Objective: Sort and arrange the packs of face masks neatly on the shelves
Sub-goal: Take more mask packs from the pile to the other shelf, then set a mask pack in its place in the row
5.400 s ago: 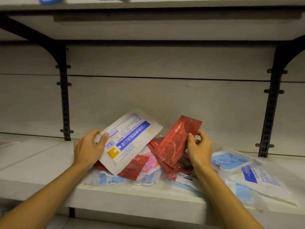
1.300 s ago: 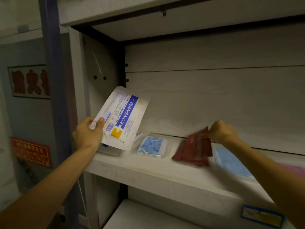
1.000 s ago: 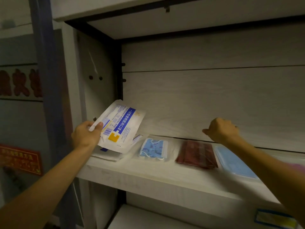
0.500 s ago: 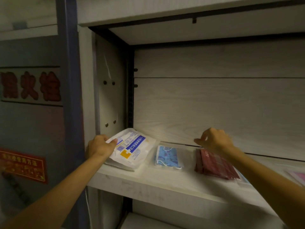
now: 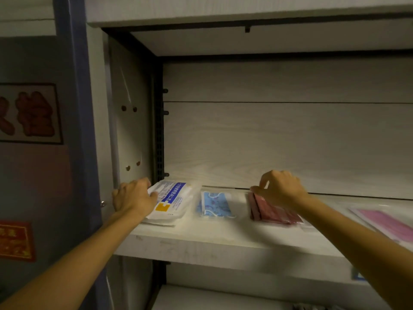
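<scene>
Open shelf front (image 5: 201,249) (side panel (image 5: 131,135) leftward)

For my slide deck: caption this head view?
Left hand rests on white mask pack; right hand touches red packs on the shelf.

Both arms outstretched, fingers curled
</scene>
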Motion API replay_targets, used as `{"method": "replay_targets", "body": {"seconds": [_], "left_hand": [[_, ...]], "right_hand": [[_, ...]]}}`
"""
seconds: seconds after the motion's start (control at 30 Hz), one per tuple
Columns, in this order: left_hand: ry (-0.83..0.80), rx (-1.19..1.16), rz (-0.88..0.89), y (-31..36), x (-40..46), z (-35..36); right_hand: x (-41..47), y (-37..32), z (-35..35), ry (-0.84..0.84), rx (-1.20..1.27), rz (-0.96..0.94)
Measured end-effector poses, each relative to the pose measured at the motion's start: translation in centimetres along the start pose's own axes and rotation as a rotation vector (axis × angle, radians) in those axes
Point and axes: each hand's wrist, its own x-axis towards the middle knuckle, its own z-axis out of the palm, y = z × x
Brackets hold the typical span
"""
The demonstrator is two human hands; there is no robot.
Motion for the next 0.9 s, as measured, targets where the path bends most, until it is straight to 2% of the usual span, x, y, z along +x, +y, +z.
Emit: {"method": "replay_targets", "body": {"seconds": [0.13,0.3,0.53,0.7,0.9], "left_hand": [[0.101,-0.005,0.183,2.1,-0.5,0.0],[0.117,-0.124,0.395,7.1,-2.3,0.2],[0.078,-0.245,0.672,15.1,-6.9,1.5],[0.038,-0.285,0.810,20.6,-10.3,1.3],[-0.017,-0.285,0.869,26.2,-13.6,0.2]], "right_hand": [[-1.9,0.8,-1.1,0.068,-0.058,-0.014],[-5.6,3.2,-2.8,0.128,-0.159,0.010],[-13.1,8.2,-5.0,0.128,-0.250,0.164],[-17.2,12.4,-8.4,0.145,-0.300,0.244],[-20.2,17.2,-11.6,0.157,-0.309,0.287]]}}
